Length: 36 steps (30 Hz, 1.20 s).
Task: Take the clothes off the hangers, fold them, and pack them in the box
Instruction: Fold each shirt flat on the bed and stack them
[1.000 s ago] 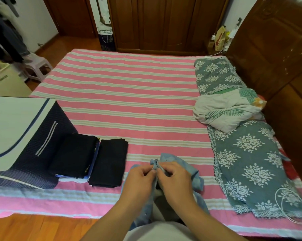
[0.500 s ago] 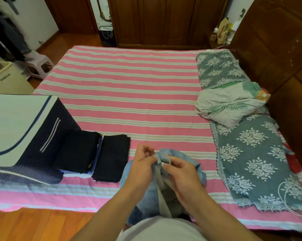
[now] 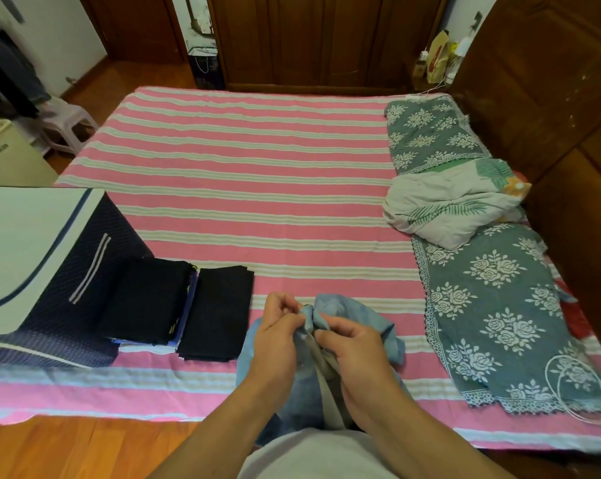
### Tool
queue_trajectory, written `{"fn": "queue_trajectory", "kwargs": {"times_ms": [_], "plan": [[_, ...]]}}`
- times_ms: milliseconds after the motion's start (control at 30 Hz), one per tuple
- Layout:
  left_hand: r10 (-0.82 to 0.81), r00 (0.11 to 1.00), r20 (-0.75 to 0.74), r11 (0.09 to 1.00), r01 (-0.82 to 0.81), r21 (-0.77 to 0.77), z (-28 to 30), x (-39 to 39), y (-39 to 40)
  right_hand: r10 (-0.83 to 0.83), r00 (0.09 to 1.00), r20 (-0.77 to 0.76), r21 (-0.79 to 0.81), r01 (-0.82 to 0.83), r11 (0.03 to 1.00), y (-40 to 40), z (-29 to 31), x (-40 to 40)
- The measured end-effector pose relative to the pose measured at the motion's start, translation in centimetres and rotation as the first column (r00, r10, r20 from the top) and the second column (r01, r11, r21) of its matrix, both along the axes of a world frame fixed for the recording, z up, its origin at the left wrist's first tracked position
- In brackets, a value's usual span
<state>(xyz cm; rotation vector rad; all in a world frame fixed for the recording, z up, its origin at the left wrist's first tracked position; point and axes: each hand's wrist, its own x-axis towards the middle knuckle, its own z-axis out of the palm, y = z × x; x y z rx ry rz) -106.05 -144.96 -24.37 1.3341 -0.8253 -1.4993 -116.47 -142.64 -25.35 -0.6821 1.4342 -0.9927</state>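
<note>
At lower centre, 2 hands, the left hand (image 3: 279,335) and right hand (image 3: 352,344), both pinch 1 light blue garment (image 3: 356,318) bunched over the striped bed (image 3: 257,188). At left, 2 folded dark stacks (image 3: 219,312) lie beside 1 navy box (image 3: 67,271).

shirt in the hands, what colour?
Light blue. The shirt is pinched by both hands at the bed's near edge; the head view shows it best.

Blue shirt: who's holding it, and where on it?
Both hands: the left hand and right hand pinch the light blue shirt with their fingers at its bunched top edge, near the bed's front edge. Which part of the garment cannot be told.
</note>
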Motion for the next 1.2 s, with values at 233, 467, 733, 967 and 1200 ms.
{"fn": "queue_trajectory", "kwargs": {"times_ms": [233,467,733,967,1200], "plan": [[0.008,0.990,-0.139,0.999,-0.003,0.040,-0.4,0.2,-0.2,0.014,1.000,0.020,0.009,-0.015,1.000,-0.2,-0.2,-0.1],[0.045,0.930,-0.365,0.987,0.015,0.160,-1.2,1.0,-0.6,0.004,0.978,0.207,0.027,-0.010,1.000,0.0,0.3,-1.1],[0.145,0.727,-0.671,0.960,0.060,0.274,-2.0,1.3,-0.8,-0.060,0.914,0.400,0.039,0.048,0.998,-0.3,0.0,-1.1],[0.102,0.833,-0.544,0.972,0.031,0.231,-3.1,1.3,-1.0,-0.003,0.975,0.224,0.009,0.001,1.000,0.3,0.6,-0.9],[0.070,0.937,-0.341,0.990,-0.024,0.135,-2.2,1.1,-0.3,0.066,0.998,0.012,0.005,-0.066,0.998,0.6,0.7,-0.3]]}}
